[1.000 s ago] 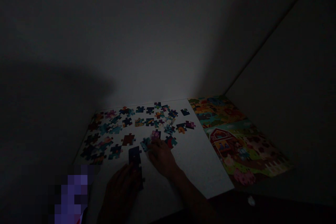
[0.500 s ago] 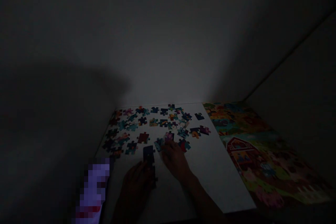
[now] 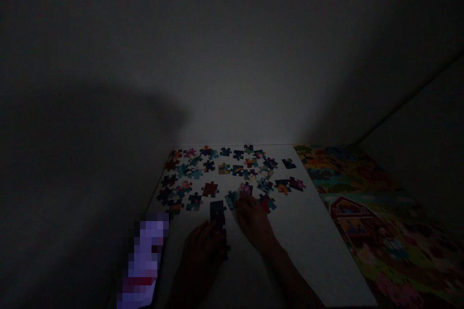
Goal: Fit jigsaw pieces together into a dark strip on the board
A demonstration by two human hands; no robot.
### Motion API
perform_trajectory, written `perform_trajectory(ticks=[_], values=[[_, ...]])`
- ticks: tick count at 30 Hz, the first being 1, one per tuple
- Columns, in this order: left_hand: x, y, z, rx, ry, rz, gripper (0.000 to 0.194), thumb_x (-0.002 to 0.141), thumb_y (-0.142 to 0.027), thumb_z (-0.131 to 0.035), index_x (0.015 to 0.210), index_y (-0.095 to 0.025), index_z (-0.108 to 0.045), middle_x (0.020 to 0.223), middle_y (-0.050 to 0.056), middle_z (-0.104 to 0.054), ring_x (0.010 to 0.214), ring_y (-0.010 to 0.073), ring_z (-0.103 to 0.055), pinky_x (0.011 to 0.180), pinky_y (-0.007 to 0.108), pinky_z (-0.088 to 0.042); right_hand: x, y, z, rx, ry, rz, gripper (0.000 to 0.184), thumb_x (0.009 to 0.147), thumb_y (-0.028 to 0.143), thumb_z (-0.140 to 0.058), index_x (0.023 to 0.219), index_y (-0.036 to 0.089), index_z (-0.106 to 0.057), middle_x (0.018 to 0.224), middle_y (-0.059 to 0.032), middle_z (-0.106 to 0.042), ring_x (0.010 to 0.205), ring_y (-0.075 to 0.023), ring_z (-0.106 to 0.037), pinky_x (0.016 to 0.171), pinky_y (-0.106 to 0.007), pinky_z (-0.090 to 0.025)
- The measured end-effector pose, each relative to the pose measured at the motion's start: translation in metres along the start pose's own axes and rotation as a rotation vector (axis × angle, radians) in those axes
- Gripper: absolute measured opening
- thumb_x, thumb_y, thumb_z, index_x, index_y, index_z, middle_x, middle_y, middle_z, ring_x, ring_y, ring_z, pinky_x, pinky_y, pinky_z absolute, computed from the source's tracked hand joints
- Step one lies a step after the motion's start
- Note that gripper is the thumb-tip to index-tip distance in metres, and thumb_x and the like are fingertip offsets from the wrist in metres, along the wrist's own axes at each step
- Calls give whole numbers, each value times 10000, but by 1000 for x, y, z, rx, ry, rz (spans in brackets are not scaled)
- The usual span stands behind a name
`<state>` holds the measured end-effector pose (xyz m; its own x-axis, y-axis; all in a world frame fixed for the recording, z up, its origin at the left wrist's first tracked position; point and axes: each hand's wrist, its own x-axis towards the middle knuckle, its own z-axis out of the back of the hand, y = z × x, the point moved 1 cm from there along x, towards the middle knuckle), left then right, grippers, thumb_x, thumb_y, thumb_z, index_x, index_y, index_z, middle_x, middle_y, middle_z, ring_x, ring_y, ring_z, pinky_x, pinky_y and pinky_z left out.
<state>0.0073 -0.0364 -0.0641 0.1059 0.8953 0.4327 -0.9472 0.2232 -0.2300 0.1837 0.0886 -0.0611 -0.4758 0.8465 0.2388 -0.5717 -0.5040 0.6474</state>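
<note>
In dim light, my left hand (image 3: 201, 253) lies over the left side of a short upright strip of joined dark blue puzzle pieces (image 3: 217, 210), its fingers stretched out and resting on it. To the right of the strip, my right hand (image 3: 256, 224) has its fingers bent together at the lower edge of a purple puzzle piece with round eyes (image 3: 245, 189). A teal puzzle piece (image 3: 231, 200) touches or lies just beside these fingertips. Just past my right hand lies a dark piece with a red patch (image 3: 267, 203). The right fingertips are partly hidden in shadow.
Many loose puzzle pieces (image 3: 210, 189) spread over the far half of the white board (image 3: 300, 231). At right lies a colourful farm picture (image 3: 362, 222). A lit, pixelated screen (image 3: 145, 260) stands at the left edge. A pale wall (image 3: 235, 82) rises behind.
The whole view has shifted, so everything appears further right. Both hands stay at nearly the same places on the board, and the pieces look unmoved.
</note>
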Motion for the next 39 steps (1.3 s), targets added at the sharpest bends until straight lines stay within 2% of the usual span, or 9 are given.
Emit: perform_trajectory(ticks=[9, 14, 20, 29, 39], values=[[-2, 2, -3, 34, -12, -42, 320, 927, -182, -512, 1208, -275, -636, 1324, 70, -600, 1233, 264, -523, 962, 442, -494, 0, -1, -1, 2, -1, -16, 306, 875, 136, -523, 1125, 204, -684, 1191, -121, -610, 1119, -255, -560, 959, -425, -496], [-3, 2, -3, 13, 8, -22, 323, 927, -184, -517, 1215, -273, -633, 1334, 66, -595, 1237, 261, -521, 973, 437, -487, -2, -3, -2, 7, -20, 3, 307, 884, 142, -509, 1136, 175, -682, 1210, -137, -603, 1136, -259, -555, 981, -427, -487], [-2, -1, -1, -20, 8, 14, 317, 926, -177, -526, 1209, -273, -632, 1336, 66, -593, 1241, 262, -522, 979, 447, -493, -2, -4, -4, -49, -26, 21, 349, 881, 134, -494, 1166, 210, -682, 1204, -123, -613, 1115, -260, -572, 956, -432, -506], [-3, 0, 2, -15, 88, 5, 366, 904, -179, -564, 1249, -293, -610, 1382, 67, -555, 1276, 275, -495, 986, 482, -504, -5, -12, -11, -62, -91, 51, 369, 889, 159, -488, 1191, 251, -679, 1210, -111, -614, 1120, -263, -574, 957, -438, -513], [-1, -12, 4, -63, 17, 89, 354, 878, -104, -530, 1167, -269, -649, 1354, 71, -575, 1274, 275, -491, 1011, 492, -481, -4, -23, -16, -112, -78, 97, 340, 891, 201, -484, 1157, 245, -692, 1182, -124, -623, 1097, -266, -598, 920, -426, -541]])
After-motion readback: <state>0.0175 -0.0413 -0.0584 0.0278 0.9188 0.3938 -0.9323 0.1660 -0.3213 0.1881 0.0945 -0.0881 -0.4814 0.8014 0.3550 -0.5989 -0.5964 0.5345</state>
